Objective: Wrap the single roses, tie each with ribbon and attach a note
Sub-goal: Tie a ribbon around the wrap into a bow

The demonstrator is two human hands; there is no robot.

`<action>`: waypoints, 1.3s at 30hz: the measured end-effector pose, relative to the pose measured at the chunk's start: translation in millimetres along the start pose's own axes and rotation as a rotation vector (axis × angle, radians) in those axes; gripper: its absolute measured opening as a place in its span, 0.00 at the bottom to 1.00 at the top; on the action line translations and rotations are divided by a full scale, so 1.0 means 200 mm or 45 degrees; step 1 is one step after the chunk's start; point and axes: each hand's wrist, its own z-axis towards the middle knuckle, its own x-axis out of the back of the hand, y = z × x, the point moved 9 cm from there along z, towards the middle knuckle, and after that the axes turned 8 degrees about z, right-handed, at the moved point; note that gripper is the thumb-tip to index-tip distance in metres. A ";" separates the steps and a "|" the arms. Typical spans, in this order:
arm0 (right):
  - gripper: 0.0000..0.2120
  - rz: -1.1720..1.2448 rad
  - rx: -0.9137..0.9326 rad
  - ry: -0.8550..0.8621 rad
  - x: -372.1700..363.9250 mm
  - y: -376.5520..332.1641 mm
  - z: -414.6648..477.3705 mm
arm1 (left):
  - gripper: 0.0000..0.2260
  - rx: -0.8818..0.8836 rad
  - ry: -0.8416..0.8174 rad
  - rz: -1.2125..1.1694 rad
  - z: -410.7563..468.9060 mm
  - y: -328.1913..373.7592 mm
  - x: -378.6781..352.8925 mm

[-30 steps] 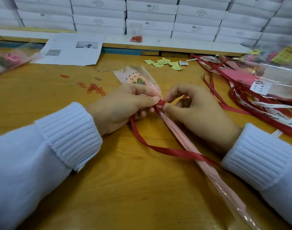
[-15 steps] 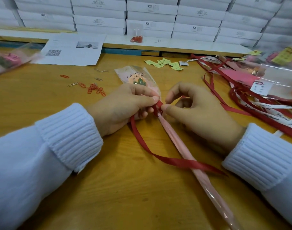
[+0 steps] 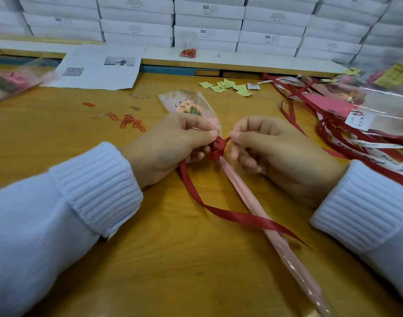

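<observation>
Bright, even indoor light; soft shadows on the desk [image 3: 173, 259]; glare on cellophane [image 3: 383, 104]; wide-angle bending and blur at edges.

From here I see a satin red ribbon [image 3: 230, 216] with a soft sheen, lying over a rose wrap [image 3: 278, 244] of glossy clear plastic and matt pink paper. The worktop [image 3: 173, 266] is smooth varnished wood. The cuffs [image 3: 97, 188] are ribbed white knit. Toward the far edge lie a matt paper sheet [image 3: 99, 72] and red-coated wire paper clips [image 3: 131, 121].

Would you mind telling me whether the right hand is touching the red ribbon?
Touching. The head view shows the right hand pinching a strand of the red ribbon between thumb and forefinger, with no gap visible.
</observation>
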 end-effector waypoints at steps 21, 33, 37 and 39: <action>0.21 -0.014 0.165 -0.447 -0.06 -0.12 -0.05 | 0.02 0.041 0.101 -0.177 0.01 -0.02 0.03; 0.25 -0.623 -0.068 0.127 0.14 -0.02 0.01 | 0.03 0.023 0.109 -0.133 0.00 -0.01 0.03; 0.13 -0.505 -0.135 0.093 0.10 0.00 0.01 | 0.01 -0.019 0.050 -0.073 -0.01 0.01 0.00; 0.10 -0.498 -0.116 0.052 0.06 0.00 0.01 | 0.01 -0.050 0.032 -0.059 -0.01 0.02 -0.01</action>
